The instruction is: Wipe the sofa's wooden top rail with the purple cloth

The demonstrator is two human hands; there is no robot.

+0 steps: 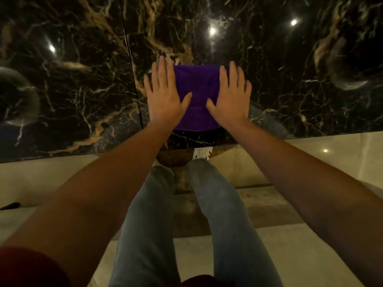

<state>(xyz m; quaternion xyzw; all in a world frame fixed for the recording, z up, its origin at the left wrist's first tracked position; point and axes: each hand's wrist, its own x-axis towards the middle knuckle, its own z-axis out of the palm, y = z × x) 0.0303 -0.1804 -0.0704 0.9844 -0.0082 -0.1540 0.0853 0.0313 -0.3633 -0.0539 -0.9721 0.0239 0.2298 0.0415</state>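
Note:
A purple cloth lies folded flat on a glossy black marble table top with gold veins. My left hand rests palm down on the cloth's left edge, fingers spread. My right hand rests palm down on its right edge, fingers spread as well. Neither hand grips the cloth. No sofa or wooden rail is in view.
The marble top's near edge runs across the middle of the view. Below it are my legs in blue jeans, a white shoe and a pale tiled floor. Ceiling lights reflect in the marble.

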